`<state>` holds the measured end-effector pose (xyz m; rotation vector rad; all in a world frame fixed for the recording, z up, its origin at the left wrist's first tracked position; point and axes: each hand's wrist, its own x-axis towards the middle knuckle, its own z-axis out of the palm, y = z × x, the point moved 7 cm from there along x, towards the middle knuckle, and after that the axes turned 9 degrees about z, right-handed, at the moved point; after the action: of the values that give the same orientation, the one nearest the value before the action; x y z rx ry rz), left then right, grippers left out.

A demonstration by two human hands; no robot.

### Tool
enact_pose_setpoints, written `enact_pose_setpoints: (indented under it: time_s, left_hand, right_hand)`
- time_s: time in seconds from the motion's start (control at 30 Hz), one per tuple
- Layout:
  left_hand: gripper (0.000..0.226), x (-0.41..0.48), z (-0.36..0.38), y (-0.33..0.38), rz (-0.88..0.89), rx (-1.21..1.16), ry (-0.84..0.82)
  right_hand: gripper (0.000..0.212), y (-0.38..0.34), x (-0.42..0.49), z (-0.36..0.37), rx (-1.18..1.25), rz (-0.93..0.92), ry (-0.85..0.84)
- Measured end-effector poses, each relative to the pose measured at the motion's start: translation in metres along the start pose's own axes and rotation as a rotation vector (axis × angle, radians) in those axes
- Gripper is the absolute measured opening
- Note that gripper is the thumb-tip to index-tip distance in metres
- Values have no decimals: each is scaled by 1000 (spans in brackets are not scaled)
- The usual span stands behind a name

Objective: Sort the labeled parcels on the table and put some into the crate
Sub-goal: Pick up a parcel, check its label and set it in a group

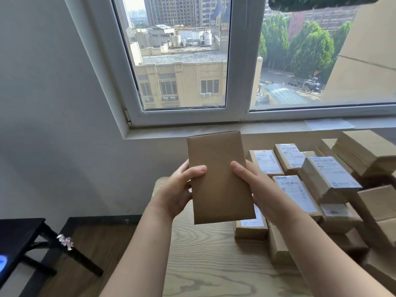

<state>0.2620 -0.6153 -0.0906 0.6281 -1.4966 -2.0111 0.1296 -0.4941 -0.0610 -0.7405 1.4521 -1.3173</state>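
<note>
Parcel (pixel 218 179) in brown paper stands upright in the air between both hands, above the far left corner of the table (pixel 203 264), plain side to the camera. The left hand (pixel 179 189) clasps its left long edge and the right hand (pixel 255 185) its right — each thumb lies across the front, fingers behind. The other parcels (pixel 330 176) lie heaped over the table's right side, several with white labels up, close under the right hand.
</note>
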Motion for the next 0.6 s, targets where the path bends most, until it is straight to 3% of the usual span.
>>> enact_pose_setpoints:
  time_s: [0.2, 0.33, 0.47, 0.6]
  left_hand:
    - [77, -8, 10, 0, -97, 54, 3]
    - [76, -4, 11, 12, 12, 103, -24]
    - [101, 0, 17, 19, 122, 190, -108]
    - [117, 0, 27, 22, 149, 213, -164]
  right_hand:
    - [46, -10, -3, -4, -79, -18, -65]
    - [50, -9, -4, -7, -95, -10, -52]
    - [74, -8, -3, -12, -58, 41, -56]
    - [60, -14, 0, -16, -49, 71, -6]
